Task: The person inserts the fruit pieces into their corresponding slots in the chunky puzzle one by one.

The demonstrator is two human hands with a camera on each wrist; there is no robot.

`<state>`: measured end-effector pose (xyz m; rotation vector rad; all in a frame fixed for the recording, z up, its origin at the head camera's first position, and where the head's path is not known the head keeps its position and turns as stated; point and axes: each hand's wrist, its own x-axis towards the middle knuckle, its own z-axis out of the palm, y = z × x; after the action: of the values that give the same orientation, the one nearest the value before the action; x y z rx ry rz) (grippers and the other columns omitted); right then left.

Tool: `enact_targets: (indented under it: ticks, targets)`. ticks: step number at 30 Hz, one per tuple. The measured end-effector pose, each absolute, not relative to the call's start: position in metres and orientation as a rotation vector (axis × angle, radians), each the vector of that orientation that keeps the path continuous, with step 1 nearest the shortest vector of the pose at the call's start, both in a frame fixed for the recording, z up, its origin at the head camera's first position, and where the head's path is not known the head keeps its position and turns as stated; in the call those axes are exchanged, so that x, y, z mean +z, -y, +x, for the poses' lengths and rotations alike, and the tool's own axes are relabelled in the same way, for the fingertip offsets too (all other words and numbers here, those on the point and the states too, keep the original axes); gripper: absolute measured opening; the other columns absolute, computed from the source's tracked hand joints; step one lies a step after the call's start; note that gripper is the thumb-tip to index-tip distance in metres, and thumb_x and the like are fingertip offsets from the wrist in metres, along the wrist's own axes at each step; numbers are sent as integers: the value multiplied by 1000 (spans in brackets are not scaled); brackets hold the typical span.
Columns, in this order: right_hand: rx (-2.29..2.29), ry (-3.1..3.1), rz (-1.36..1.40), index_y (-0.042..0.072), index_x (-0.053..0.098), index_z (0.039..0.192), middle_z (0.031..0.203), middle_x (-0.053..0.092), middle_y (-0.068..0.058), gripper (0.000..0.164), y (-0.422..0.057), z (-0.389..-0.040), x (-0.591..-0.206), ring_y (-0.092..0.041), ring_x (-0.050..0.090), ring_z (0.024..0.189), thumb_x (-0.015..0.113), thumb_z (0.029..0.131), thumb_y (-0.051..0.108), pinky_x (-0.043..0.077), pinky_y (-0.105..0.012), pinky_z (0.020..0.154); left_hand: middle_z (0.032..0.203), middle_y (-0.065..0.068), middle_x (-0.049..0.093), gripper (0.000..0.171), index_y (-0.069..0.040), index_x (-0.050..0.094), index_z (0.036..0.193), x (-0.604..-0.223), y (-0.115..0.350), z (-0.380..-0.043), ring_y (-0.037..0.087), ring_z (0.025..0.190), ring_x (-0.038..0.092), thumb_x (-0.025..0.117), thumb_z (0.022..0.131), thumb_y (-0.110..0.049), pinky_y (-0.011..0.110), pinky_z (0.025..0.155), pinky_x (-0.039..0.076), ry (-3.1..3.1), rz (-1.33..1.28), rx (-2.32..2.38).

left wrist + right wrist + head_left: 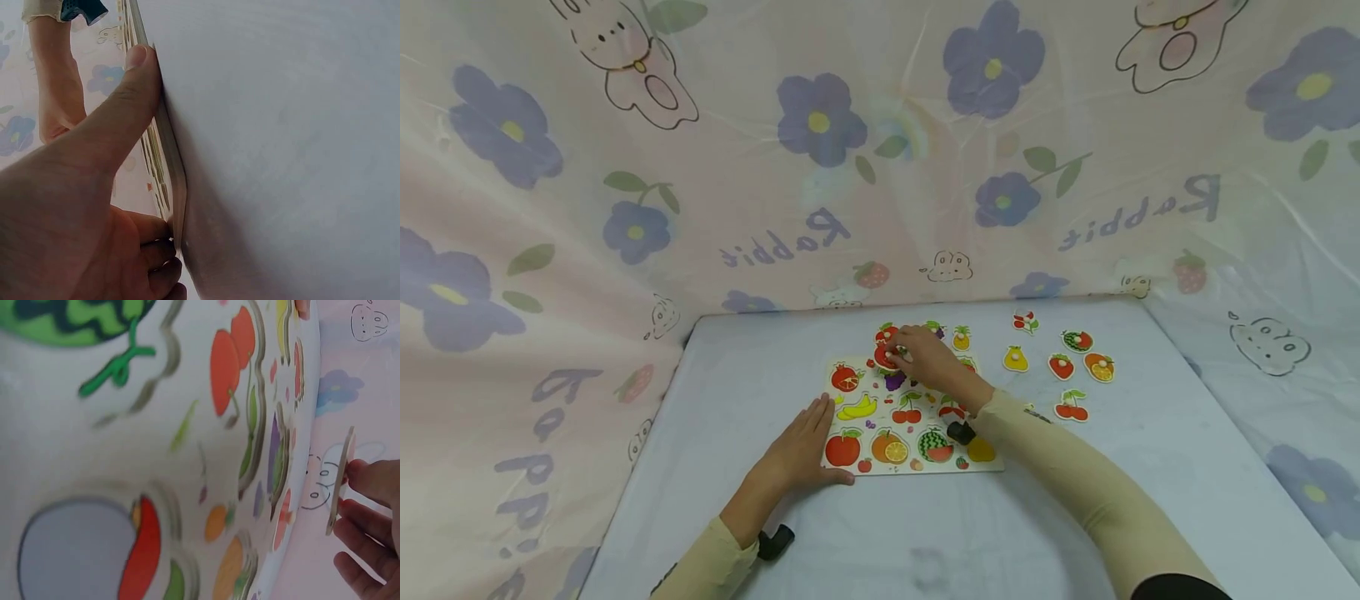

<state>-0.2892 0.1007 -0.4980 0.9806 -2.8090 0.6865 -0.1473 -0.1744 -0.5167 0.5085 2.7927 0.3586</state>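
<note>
A flat fruit puzzle board [928, 470] lies on the table, printed with apple, orange, watermelon, bananas and cherries. My left hand [797, 437] rests at its near left corner, fingers extended along the left side. In the left wrist view the thumb lies against the board's edge [169, 134]. Over the far left part of the board, my right hand [928, 358] pinches a red fruit puzzle piece [883, 358] between thumb and fingers. The right wrist view shows this thin puzzle piece [340, 481] edge-on, raised above the board. Its printed face is mostly hidden there.
Loose pieces lie right of the board: a pear [1016, 359], strawberry [1061, 367], watermelon [1077, 341], orange [1099, 367] and cherries [1071, 407]. Behind the board are a pineapple [961, 337] and another red piece [886, 332]. A patterned curtain [895, 192] borders the table.
</note>
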Motion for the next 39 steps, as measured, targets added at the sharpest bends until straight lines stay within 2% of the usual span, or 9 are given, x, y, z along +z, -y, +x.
enact_targets:
  ticks: [6,11,23,29,39]
  targets:
    - [704,2793,993,14,79,115,119,75,-1,15,-89,-287,-500,-23,68,115,72,106,24,57,-42,105,179,18,18,131,1,22,170,-515,174,-147,34,166,16,87,79,-67,50,133,22,-2791,513,345]
    - [728,2805,997,13,80,116,117,74,-4,16,-80,-284,-501,-24,69,108,73,105,23,59,-42,101,178,18,18,131,1,22,170,-516,173,-147,34,165,16,87,79,-67,50,133,22,-2796,513,332]
    - [646,2849,1029,13,80,119,123,75,-3,20,-63,-288,-509,-23,68,119,72,106,26,54,-40,111,178,18,20,131,0,22,169,-516,173,-148,35,165,18,88,78,-66,50,133,23,-2791,503,336]
    - [683,2878,1053,10,80,119,124,75,-6,20,-54,-286,-507,-24,68,120,72,106,24,55,-40,110,178,18,20,130,1,22,169,-515,173,-148,35,165,18,88,79,-66,50,133,23,-2793,506,337]
    - [635,2902,1054,13,80,118,123,74,-3,19,-42,-282,-510,-21,69,117,71,106,25,56,-36,108,177,19,21,130,2,23,169,-515,173,-147,35,165,18,88,78,-66,50,133,23,-2793,517,338]
